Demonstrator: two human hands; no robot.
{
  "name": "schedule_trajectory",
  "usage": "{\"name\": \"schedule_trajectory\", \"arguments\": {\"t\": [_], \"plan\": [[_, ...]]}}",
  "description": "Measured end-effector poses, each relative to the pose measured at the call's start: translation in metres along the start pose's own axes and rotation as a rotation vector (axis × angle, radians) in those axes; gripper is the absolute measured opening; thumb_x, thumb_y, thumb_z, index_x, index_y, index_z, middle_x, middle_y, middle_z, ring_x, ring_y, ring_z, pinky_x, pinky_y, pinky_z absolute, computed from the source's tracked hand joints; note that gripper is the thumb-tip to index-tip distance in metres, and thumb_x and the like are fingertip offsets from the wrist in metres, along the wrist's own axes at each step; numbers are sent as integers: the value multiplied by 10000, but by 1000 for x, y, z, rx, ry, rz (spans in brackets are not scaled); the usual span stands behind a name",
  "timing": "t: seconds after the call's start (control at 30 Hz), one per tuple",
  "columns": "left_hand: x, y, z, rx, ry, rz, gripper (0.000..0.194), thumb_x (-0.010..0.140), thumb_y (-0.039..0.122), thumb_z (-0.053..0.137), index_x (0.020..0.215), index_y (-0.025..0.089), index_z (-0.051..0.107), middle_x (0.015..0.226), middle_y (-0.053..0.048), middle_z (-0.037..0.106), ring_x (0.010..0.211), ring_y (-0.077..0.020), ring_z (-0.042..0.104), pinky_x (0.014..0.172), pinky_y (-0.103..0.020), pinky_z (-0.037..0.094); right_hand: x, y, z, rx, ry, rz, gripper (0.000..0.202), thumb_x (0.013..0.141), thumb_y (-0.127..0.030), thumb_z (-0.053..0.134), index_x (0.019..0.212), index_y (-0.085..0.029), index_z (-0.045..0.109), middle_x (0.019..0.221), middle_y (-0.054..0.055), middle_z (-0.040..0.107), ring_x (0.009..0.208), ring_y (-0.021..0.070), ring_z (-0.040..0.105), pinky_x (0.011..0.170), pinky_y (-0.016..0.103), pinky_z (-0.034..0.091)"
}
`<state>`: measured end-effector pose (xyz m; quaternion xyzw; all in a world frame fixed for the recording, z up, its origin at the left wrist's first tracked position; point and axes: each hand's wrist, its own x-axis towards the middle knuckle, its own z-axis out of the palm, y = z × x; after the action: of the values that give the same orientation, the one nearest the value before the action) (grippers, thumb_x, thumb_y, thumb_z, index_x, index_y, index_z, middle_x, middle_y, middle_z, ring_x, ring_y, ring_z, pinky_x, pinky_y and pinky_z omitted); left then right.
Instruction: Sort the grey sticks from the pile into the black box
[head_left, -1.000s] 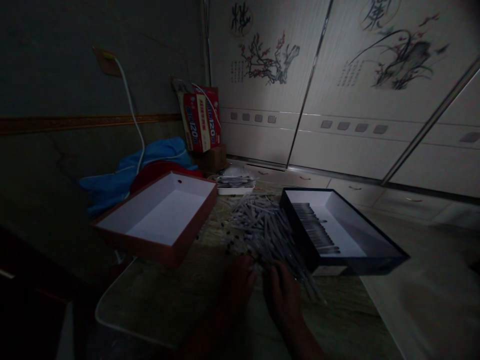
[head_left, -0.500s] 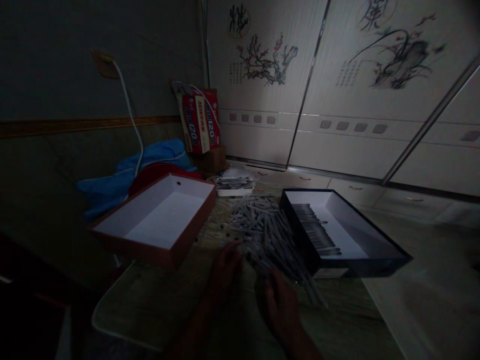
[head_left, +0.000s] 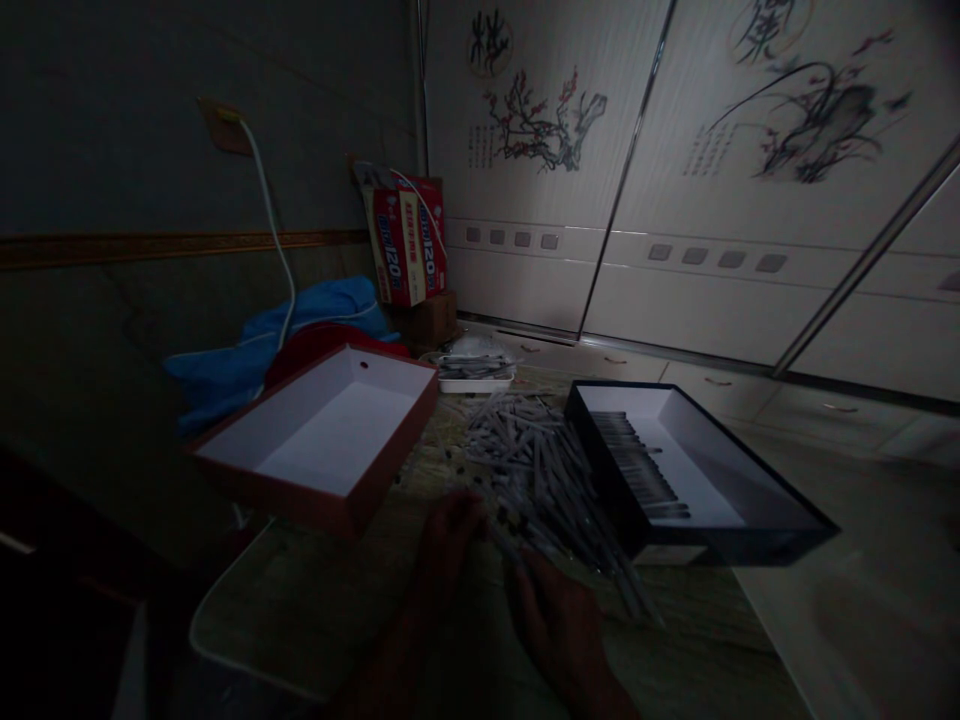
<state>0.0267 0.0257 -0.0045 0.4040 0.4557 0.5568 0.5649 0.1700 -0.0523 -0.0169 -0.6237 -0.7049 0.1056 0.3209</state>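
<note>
My right hand [head_left: 556, 610] is closed around a slender greyish pen [head_left: 504, 542], whose front end points up and left towards my other hand. My left hand [head_left: 452, 528] has its fingertips pinched together just beyond that end; whatever they hold is too dark and small to make out. Ahead of both hands lies a loose pile of pale, clear-looking pens [head_left: 536, 455]. Small black pieces [head_left: 478, 478], perhaps caps, are scattered at the pile's left side. Inside the dark box [head_left: 739, 545] at the right, a row of dark-tipped pens [head_left: 643, 468] lies side by side.
A reddish-brown box [head_left: 345, 512] with a white inside stands on the left of the table [head_left: 300, 620]. At the back, a white tray [head_left: 476, 384] holds more pens. Blue cloth [head_left: 217, 370], a red printed carton [head_left: 409, 245] and a white cable [head_left: 270, 215] are beyond.
The pen in my right hand now shows clearly, angled towards my left fingers. Both hands stay close together near the pile. The whole view has shifted slightly.
</note>
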Motion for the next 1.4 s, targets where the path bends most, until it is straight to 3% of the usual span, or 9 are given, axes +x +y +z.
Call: {"name": "schedule_trajectory", "arguments": {"t": [0.23,0.4,0.53,0.73,0.93,1.03,1.17,1.3,1.4], "plan": [[-3,6,4,117,-42,36,200,607,303,678,743,157,663,639,18,634,601,-133,562,606,-234,449,-2,3,2,-16,-17,-3,261,911,-300,351,946,-220,596,717,22,686,604,168,659,542,231,420],[-2,2,3,152,-6,67,180,647,325,653,693,152,660,595,20,624,567,-127,544,583,-229,442,-2,7,7,-94,67,-106,269,916,-288,347,957,-212,602,725,28,691,590,151,649,541,222,402],[-4,3,3,45,18,8,226,643,305,673,809,152,657,655,11,662,606,-136,576,599,-232,454,0,8,10,-201,171,-169,241,909,-268,372,990,-201,588,762,43,683,636,156,638,581,233,396],[-7,3,3,-128,-50,-84,208,640,328,694,703,140,633,638,9,661,631,-146,607,621,-241,472,-1,5,15,-370,320,-302,188,891,-261,417,949,-169,570,641,33,625,570,150,560,574,254,330],[-10,-1,3,-202,-74,-70,221,704,363,642,758,162,572,718,-20,681,691,-182,644,658,-294,498,1,-2,17,-377,237,-203,212,890,-289,408,810,-184,574,553,26,597,480,136,531,509,243,264],[-10,-1,4,-177,-76,-35,206,721,358,626,744,162,566,708,-21,670,692,-178,642,680,-300,501,3,-7,13,-205,82,-85,273,906,-308,367,765,-194,571,549,21,607,465,130,545,476,234,239],[-9,-2,3,-147,-77,17,206,723,363,619,734,163,570,702,-24,669,697,-177,639,703,-307,499,9,-10,7,218,-76,140,391,910,-408,331,707,-178,573,562,13,585,501,120,528,481,218,264],[-8,-3,3,-143,-93,15,201,738,370,600,737,172,563,687,-17,672,670,-167,636,655,-281,494,14,-10,8,730,-141,329,479,816,-565,427,627,-147,568,510,-35,439,475,82,380,457,201,251],[-8,-3,3,-99,-84,15,215,736,387,597,724,177,556,671,-18,676,637,-159,629,631,-267,485,13,-8,13,1050,-224,486,457,742,-575,530,602,-140,557,457,-83,320,413,47,234,410,189,173]]}}
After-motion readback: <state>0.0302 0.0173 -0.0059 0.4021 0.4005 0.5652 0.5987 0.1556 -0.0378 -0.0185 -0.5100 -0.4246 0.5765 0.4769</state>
